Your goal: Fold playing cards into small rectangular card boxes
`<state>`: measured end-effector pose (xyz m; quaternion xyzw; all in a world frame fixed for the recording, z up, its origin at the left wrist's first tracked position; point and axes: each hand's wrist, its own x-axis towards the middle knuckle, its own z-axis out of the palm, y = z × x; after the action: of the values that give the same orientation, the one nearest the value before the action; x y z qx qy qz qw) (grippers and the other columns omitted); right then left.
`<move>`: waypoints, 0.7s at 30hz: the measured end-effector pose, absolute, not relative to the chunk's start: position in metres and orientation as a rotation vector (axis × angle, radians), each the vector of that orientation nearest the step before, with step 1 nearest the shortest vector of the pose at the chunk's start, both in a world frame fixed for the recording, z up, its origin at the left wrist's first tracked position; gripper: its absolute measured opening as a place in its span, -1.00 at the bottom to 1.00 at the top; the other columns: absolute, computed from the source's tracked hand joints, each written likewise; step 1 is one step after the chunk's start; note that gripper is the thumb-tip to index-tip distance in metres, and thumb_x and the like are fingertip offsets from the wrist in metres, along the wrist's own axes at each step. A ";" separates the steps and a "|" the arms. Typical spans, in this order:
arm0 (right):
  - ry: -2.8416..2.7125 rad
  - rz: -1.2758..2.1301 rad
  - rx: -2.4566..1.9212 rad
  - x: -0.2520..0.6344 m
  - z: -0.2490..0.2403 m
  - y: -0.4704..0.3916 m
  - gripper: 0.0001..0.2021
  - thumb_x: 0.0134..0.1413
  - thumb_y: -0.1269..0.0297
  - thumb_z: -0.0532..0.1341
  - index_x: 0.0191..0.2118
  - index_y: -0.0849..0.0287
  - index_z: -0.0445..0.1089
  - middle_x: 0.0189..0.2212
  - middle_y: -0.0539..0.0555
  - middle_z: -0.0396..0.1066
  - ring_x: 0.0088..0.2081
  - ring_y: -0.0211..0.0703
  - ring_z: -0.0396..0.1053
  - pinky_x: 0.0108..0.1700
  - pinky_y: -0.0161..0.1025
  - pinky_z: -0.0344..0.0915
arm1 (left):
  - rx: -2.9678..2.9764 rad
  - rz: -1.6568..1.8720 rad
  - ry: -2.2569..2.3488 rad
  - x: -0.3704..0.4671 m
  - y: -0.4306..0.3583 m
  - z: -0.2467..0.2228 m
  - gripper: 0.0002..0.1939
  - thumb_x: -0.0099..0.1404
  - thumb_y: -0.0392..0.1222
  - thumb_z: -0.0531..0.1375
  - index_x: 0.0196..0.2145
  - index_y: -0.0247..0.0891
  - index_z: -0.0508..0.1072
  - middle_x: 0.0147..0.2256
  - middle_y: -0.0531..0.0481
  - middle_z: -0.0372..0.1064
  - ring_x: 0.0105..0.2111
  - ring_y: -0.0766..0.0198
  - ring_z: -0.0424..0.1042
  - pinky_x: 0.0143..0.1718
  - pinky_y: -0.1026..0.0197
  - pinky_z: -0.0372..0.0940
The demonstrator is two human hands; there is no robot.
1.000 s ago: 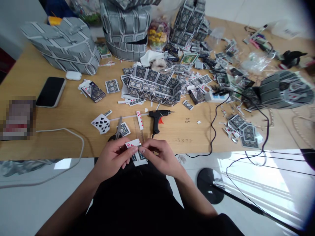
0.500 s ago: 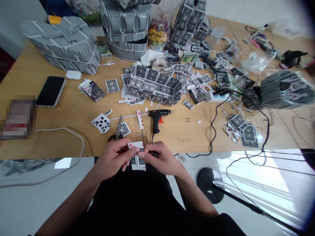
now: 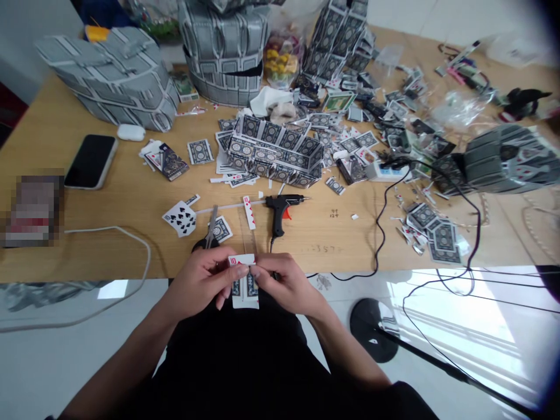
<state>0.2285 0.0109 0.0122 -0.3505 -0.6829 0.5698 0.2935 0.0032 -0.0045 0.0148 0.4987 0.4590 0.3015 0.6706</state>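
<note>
Nearside of the glue gun, left hand and right hand pinch a card, long axis fore-and-aft, red "10" at its far end, probably diamonds.

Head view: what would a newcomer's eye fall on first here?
Probably the bulky grey card-patterned pieces at the back left of the table, and the long open card-patterned tray in its middle. Next, the black glue gun, lying nearer the front edge. By that edge, the left hand and right hand hold a card piece showing a red 10.
</note>
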 end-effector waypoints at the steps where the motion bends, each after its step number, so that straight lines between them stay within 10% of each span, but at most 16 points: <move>1: -1.836 1.487 -0.942 0.228 0.012 0.011 -0.51 0.56 0.05 0.14 -0.48 0.08 0.18 -0.50 -0.06 0.18 -0.45 -0.23 0.12 -0.34 -0.20 0.11 | 1.120 0.687 1.031 0.004 -0.004 0.015 -0.61 0.51 0.07 0.32 -0.37 -0.25 0.46 -0.67 0.17 0.32 -0.74 0.44 0.29 -0.71 0.43 0.17; 21: -1.753 1.414 -1.037 0.222 0.002 0.000 -0.53 0.54 0.06 0.21 -0.47 0.08 0.22 -0.53 -0.08 0.19 -0.46 -0.23 0.15 -0.35 -0.21 0.13 | 1.076 0.853 1.101 0.010 -0.007 0.016 -0.65 0.50 0.03 0.34 -0.37 -0.25 0.50 -0.66 0.18 0.30 -0.77 0.44 0.27 -0.73 0.43 0.18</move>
<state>0.2223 -0.0003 0.0017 -0.3956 -0.6685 0.5395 0.3250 0.0103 -0.0072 0.0161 0.4713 0.4822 0.3737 0.6369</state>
